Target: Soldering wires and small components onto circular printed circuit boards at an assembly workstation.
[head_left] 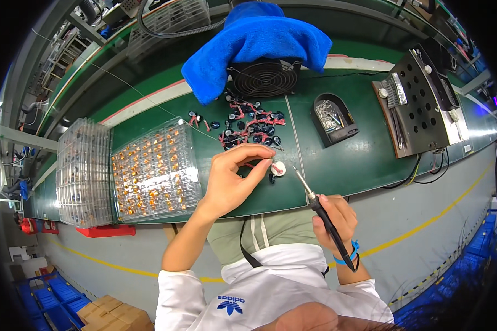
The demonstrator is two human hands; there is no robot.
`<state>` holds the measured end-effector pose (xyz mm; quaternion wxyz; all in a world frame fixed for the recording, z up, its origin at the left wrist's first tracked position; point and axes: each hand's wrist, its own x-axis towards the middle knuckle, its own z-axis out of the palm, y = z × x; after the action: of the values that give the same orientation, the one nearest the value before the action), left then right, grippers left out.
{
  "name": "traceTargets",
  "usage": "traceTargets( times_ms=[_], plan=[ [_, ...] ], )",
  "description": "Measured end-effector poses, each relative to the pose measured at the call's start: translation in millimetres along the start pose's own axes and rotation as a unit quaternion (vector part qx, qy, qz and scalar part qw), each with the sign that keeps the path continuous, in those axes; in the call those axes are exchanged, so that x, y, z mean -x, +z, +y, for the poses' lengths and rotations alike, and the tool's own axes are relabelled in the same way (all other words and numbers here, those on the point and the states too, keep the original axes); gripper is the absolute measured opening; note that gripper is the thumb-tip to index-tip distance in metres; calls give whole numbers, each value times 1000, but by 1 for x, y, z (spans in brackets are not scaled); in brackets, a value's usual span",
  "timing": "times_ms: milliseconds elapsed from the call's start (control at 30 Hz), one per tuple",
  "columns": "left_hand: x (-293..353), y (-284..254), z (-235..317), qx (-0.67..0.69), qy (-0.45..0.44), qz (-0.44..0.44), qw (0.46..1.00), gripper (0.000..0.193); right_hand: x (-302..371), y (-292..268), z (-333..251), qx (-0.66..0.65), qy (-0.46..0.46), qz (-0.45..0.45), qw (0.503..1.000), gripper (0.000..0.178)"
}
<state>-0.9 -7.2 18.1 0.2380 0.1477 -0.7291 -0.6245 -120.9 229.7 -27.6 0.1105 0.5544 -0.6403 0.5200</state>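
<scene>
My left hand is closed in a pinch, thumb against forefinger, on a small red-wired part whose body the fingertips mostly hide. Just beyond those fingertips is a small white round piece, with red wire over it. In my right hand is a soldering iron with a black handle, its metal tip pointing up and left, a little apart from the white piece. A pile of small dark round components with red twisted wires lies on the green bench beyond my left hand.
Left of my hands are a clear tray of copper-coloured parts and stacked clear trays. Behind the pile stands a black fan under a blue towel. On the right are a black bin and a perforated metal box.
</scene>
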Motion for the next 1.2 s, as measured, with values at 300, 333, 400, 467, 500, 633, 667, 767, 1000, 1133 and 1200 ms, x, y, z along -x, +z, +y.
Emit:
traceTargets(
  times_ms=[300,333,400,467,500,633,667,767,1000,1133,1200],
  plan=[
    [0,7,-12,-68,29,-50,996,13,1,4,-1,-18,26,3,999,33],
    [0,7,-11,-67,25,-48,996,13,1,4,-1,-23,24,-2,999,34],
    [0,7,-11,-66,20,-47,996,13,0,4,0,-22,23,-7,999,35],
    [1,8,-12,-61,20,-36,997,13,-1,5,0,-20,20,-11,1000,36],
    [1,8,-12,-60,19,-37,997,13,-2,5,0,-20,19,-13,1000,37],
    [0,9,-14,-70,34,-22,997,16,-2,4,-1,-13,17,-19,1000,40],
    [0,9,-15,-76,48,-22,996,16,-2,4,-2,-14,17,-19,1000,40],
    [0,10,-14,-65,41,-20,997,16,-3,4,-1,-10,15,-18,1000,42],
    [0,10,-14,-70,42,-19,996,15,-2,4,-1,-10,13,-20,1000,42],
    [0,10,-14,-71,41,-21,996,15,0,3,0,-23,20,-14,999,39],
    [0,10,-14,-69,32,-20,997,15,1,2,0,-28,23,-7,999,34]
  ],
)
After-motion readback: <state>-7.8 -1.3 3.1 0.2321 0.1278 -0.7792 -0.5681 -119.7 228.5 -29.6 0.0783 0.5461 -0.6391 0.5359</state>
